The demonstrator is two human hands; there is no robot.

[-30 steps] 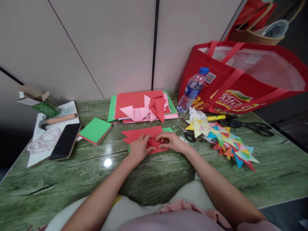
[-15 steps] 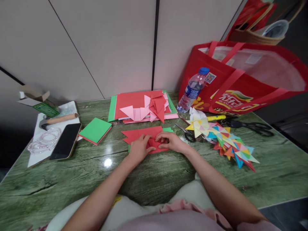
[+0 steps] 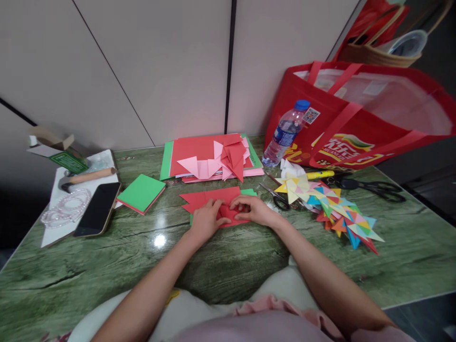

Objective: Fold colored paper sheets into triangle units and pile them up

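Both of my hands are closed on a small folded piece of red paper [image 3: 230, 212] at the middle of the table. My left hand [image 3: 206, 217] grips its left side, thumb and fingers bent around it. From the right, my right hand [image 3: 254, 210] pinches the other side with curled fingers. Beneath and behind the hands lie larger red folded papers [image 3: 199, 196] with pointed left ends, over a green sheet [image 3: 248, 192] that shows at its edges. The exact folds between my fingers are partly hidden.
Behind stands a paper stack [image 3: 192, 147] with pink and red folded pieces. Green square paper [image 3: 141, 192], a phone [image 3: 98, 209] and a hammer [image 3: 89, 177] lie left. To the right are scissors [image 3: 280, 199], colourful folded paper stars [image 3: 335, 209], a bottle [image 3: 285, 135] and a red bag [image 3: 327, 109].
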